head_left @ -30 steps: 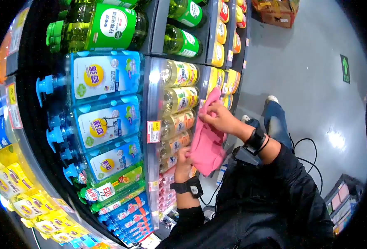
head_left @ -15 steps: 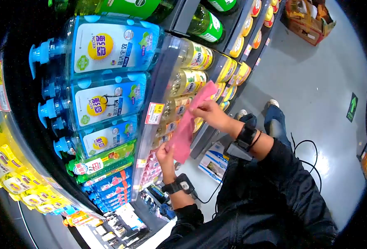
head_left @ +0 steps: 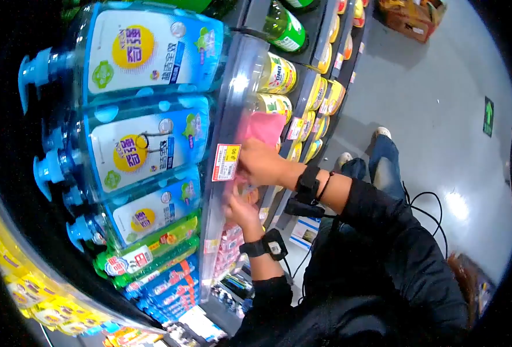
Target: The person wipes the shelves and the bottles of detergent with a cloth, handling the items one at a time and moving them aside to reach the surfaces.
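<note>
A pink cloth [head_left: 264,127] is bunched against the lower shelf, in front of the yellow-labelled bottles [head_left: 279,75]. My right hand [head_left: 262,165] is closed around its middle, just beside a price tag [head_left: 226,162] on the shelf edge. Below, my left hand [head_left: 241,211] pinches the cloth's lower end, its fingertips partly blurred behind the clear shelf strip. Both wrists wear black straps with small devices.
Large blue pump bottles [head_left: 149,141] fill the upper shelf at left, with green bottles [head_left: 152,243] beside them. A cardboard box [head_left: 412,17] stands on the grey floor [head_left: 429,104]. Black cable [head_left: 426,202] lies near my feet.
Both hands have carried the cloth in toward the shelf. It was stretched out between them and is now gathered among the bottles. The view has shifted closer to the shelf.
</note>
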A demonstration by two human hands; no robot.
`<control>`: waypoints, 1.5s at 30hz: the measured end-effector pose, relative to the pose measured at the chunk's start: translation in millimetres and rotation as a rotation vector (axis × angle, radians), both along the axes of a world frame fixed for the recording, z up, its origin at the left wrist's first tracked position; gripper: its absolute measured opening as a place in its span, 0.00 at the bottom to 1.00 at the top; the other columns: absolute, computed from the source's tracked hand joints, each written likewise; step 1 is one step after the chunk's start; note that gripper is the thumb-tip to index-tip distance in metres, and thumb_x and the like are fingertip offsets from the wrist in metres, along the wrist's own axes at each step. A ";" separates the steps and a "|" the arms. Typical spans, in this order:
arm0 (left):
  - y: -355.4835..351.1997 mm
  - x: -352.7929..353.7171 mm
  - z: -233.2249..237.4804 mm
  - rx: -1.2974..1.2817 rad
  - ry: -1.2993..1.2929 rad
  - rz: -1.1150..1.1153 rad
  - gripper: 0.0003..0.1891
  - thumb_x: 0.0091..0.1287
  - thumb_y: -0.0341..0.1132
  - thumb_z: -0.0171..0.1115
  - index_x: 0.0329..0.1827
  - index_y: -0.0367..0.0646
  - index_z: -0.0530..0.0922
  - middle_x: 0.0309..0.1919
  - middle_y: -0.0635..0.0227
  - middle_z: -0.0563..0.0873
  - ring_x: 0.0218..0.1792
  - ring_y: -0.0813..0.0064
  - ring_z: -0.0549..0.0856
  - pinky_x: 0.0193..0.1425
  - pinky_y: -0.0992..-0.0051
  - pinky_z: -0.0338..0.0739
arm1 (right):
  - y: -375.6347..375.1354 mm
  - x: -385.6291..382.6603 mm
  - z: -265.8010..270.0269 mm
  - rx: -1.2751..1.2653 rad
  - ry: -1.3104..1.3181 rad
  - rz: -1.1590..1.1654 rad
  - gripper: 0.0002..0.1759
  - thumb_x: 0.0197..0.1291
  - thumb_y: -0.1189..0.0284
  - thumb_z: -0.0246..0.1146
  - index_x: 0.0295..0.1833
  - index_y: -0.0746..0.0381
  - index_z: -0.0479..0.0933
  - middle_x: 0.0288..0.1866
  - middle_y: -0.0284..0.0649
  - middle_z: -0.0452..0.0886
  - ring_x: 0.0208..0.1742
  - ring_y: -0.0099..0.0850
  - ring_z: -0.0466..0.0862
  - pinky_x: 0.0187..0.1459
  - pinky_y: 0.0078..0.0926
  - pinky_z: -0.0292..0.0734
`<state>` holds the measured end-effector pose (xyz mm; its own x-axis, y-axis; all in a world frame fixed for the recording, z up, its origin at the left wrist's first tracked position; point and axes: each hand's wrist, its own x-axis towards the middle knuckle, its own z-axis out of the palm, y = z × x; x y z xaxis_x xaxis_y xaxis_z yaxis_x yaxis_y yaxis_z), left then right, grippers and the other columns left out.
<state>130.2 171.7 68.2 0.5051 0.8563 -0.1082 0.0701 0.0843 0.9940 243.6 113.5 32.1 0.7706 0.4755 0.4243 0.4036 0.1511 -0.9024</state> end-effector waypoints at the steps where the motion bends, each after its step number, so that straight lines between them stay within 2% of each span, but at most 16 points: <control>1: -1.1 1.5 0.3 0.264 0.198 -0.010 0.13 0.57 0.25 0.50 0.45 0.30 0.69 0.42 0.56 0.74 0.45 0.67 0.74 0.50 0.70 0.68 | 1.7 0.5 0.4 -0.064 -0.096 -0.013 0.12 0.36 0.71 0.60 0.31 0.62 0.73 0.28 0.46 0.74 0.34 0.44 0.72 0.37 0.36 0.65; 8: 51.0 -4.7 -25.6 0.956 0.555 -0.343 0.13 0.58 0.24 0.51 0.47 0.37 0.68 0.30 0.63 0.76 0.32 0.72 0.76 0.35 0.78 0.72 | 27.4 4.2 0.4 -0.243 -0.313 -0.201 0.12 0.29 0.70 0.62 0.27 0.56 0.73 0.28 0.39 0.75 0.33 0.38 0.73 0.34 0.34 0.65; 9: 39.9 1.3 -9.9 1.105 0.699 -0.393 0.10 0.60 0.33 0.49 0.34 0.32 0.73 0.25 0.52 0.77 0.28 0.52 0.75 0.35 0.66 0.69 | 30.0 3.8 0.6 -0.249 -0.290 -0.193 0.10 0.29 0.70 0.62 0.25 0.56 0.73 0.26 0.39 0.74 0.30 0.38 0.73 0.32 0.34 0.65; 10: 63.3 -6.3 -25.5 1.119 0.689 -0.405 0.10 0.60 0.33 0.49 0.34 0.32 0.73 0.25 0.52 0.77 0.28 0.52 0.75 0.35 0.66 0.69 | 29.5 4.9 2.1 -0.258 -0.267 -0.184 0.08 0.30 0.70 0.61 0.23 0.57 0.73 0.24 0.40 0.74 0.28 0.38 0.73 0.31 0.34 0.65; 12: 122.1 -20.2 -75.2 0.577 0.397 -0.451 0.10 0.60 0.34 0.50 0.33 0.34 0.72 0.19 0.59 0.76 0.21 0.60 0.75 0.27 0.67 0.68 | 18.3 5.7 8.6 -0.250 -0.108 -0.113 0.05 0.31 0.71 0.60 0.18 0.58 0.72 0.20 0.41 0.73 0.25 0.38 0.73 0.28 0.34 0.65; 14: 38.7 9.4 -15.2 0.246 0.375 -0.572 0.08 0.61 0.37 0.52 0.37 0.42 0.68 0.16 0.72 0.73 0.12 0.85 0.68 0.12 0.83 0.57 | 29.1 2.1 0.0 -0.294 -0.264 -0.316 0.05 0.32 0.72 0.59 0.20 0.60 0.73 0.23 0.45 0.74 0.27 0.42 0.73 0.30 0.35 0.66; 16: 19.3 17.3 -6.8 0.074 0.292 -0.287 0.07 0.61 0.37 0.52 0.38 0.45 0.68 0.16 0.73 0.71 0.12 0.86 0.67 0.11 0.85 0.56 | 27.7 2.2 4.0 -0.251 -0.219 -0.328 0.07 0.37 0.74 0.56 0.25 0.64 0.76 0.34 0.46 0.74 0.41 0.38 0.73 0.39 0.32 0.67; 18: 32.1 14.6 -13.2 -0.006 0.311 -0.257 0.06 0.62 0.37 0.51 0.39 0.48 0.68 0.15 0.76 0.70 0.11 0.86 0.65 0.12 0.86 0.55 | 32.1 -1.9 -2.0 -0.233 -0.094 -0.272 0.07 0.36 0.74 0.56 0.24 0.64 0.76 0.35 0.46 0.74 0.42 0.38 0.72 0.40 0.32 0.67; 22: 47.9 9.2 -18.7 0.088 0.309 -0.322 0.06 0.62 0.38 0.50 0.32 0.47 0.68 0.11 0.77 0.63 0.12 0.87 0.62 0.14 0.87 0.54 | 28.6 -8.0 -3.4 -0.184 0.032 -0.264 0.07 0.33 0.75 0.58 0.24 0.65 0.76 0.35 0.46 0.73 0.41 0.40 0.72 0.40 0.33 0.67; 27: 26.4 2.6 -21.6 0.204 0.362 -0.225 0.09 0.63 0.35 0.48 0.26 0.40 0.69 0.17 0.71 0.73 0.16 0.82 0.70 0.21 0.81 0.64 | 22.3 -2.6 -1.3 -0.130 0.179 -0.130 0.10 0.34 0.77 0.58 0.29 0.66 0.74 0.33 0.46 0.73 0.38 0.42 0.73 0.40 0.34 0.69; 29: 20.4 -7.1 -29.7 0.440 0.196 -0.158 0.10 0.63 0.34 0.46 0.33 0.35 0.70 0.25 0.61 0.79 0.21 0.76 0.76 0.22 0.80 0.68 | 21.7 -3.3 -6.6 -0.061 0.172 -0.172 0.09 0.36 0.77 0.57 0.29 0.66 0.74 0.32 0.46 0.73 0.38 0.42 0.73 0.39 0.34 0.69; 33: 13.3 -16.7 -30.5 0.654 0.156 -0.114 0.13 0.64 0.34 0.45 0.38 0.28 0.69 0.32 0.57 0.78 0.30 0.73 0.76 0.36 0.75 0.72 | 31.2 -0.4 1.6 0.047 0.254 -0.286 0.09 0.37 0.78 0.56 0.30 0.65 0.74 0.29 0.47 0.73 0.36 0.44 0.73 0.37 0.35 0.69; 36: 19.6 -26.2 -29.7 0.775 0.307 -0.073 0.14 0.64 0.33 0.45 0.40 0.27 0.69 0.33 0.57 0.78 0.30 0.74 0.76 0.36 0.76 0.72 | 18.4 -0.8 12.7 0.069 0.263 -0.271 0.09 0.37 0.78 0.56 0.31 0.65 0.73 0.31 0.47 0.73 0.37 0.46 0.73 0.36 0.36 0.69; 39: 19.2 -30.6 -31.9 0.683 0.281 -0.195 0.14 0.63 0.33 0.46 0.45 0.29 0.68 0.34 0.58 0.78 0.29 0.78 0.76 0.32 0.81 0.71 | 28.7 2.6 -8.1 0.277 0.046 -0.283 0.09 0.35 0.81 0.56 0.29 0.65 0.72 0.34 0.44 0.71 0.38 0.45 0.71 0.37 0.35 0.68; 41: 0.7 -28.3 -16.9 0.369 0.403 -0.286 0.17 0.61 0.29 0.47 0.53 0.31 0.63 0.35 0.57 0.79 0.25 0.82 0.75 0.28 0.86 0.69 | 3.4 -8.4 -16.1 0.188 0.072 -0.235 0.09 0.35 0.82 0.56 0.29 0.65 0.71 0.33 0.44 0.71 0.38 0.44 0.71 0.37 0.35 0.68; 45: 12.2 -40.1 -33.2 0.255 0.262 -0.208 0.24 0.59 0.25 0.46 0.59 0.34 0.55 0.32 0.55 0.80 0.22 0.82 0.74 0.24 0.86 0.66 | -8.8 -30.1 -32.4 0.102 0.220 -0.254 0.12 0.35 0.84 0.56 0.31 0.63 0.70 0.32 0.43 0.69 0.38 0.44 0.71 0.37 0.34 0.68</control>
<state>90.1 183.9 35.1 0.6539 0.7546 -0.0537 0.3125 -0.2048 0.9276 213.5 104.7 -0.3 0.9373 0.2203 0.2702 0.2373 0.1644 -0.9574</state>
